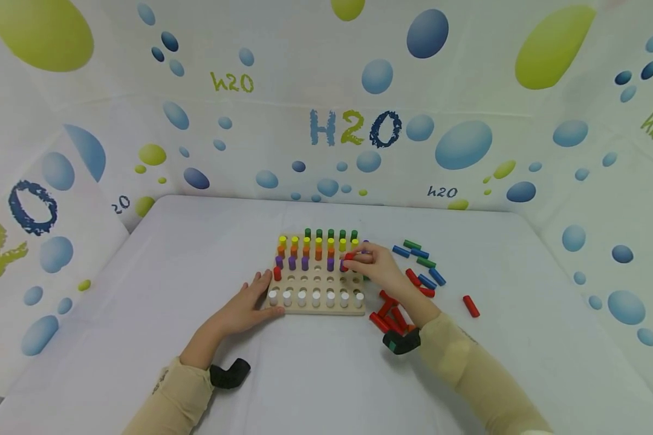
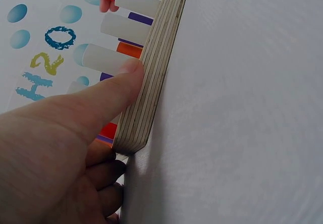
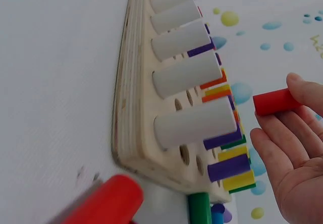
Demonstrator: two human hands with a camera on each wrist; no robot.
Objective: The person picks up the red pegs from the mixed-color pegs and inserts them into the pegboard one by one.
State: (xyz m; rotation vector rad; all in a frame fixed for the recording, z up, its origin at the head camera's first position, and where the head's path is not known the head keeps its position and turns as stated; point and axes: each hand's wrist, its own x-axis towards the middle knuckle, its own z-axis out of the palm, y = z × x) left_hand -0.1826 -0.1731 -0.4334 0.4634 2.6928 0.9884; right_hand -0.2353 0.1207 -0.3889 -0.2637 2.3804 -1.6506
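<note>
My right hand [image 1: 382, 267] pinches a red peg [image 3: 275, 102] between thumb and fingertips, over the right side of a wooden pegboard [image 1: 326, 312]. In the right wrist view, the peg is held clear of the holes. My left hand [image 1: 245, 307] rests at the board's near left corner, its thumb [image 2: 113, 90] against the front edge and its fingers along the left side. White pegs [image 1: 315, 297] fill the near row. Another red peg [image 1: 277, 274] stands at the left of the row behind. Purple, orange, yellow and green pegs stand farther back; one hole shows in the purple row.
Loose red pegs [image 1: 392, 317] lie in a heap right of the board, under my right forearm. Blue pegs [image 1: 437, 277] and green pegs [image 1: 426, 263] are scattered farther back. A lone red peg [image 1: 471, 306] lies farther right on the white-covered table [image 1: 315, 386].
</note>
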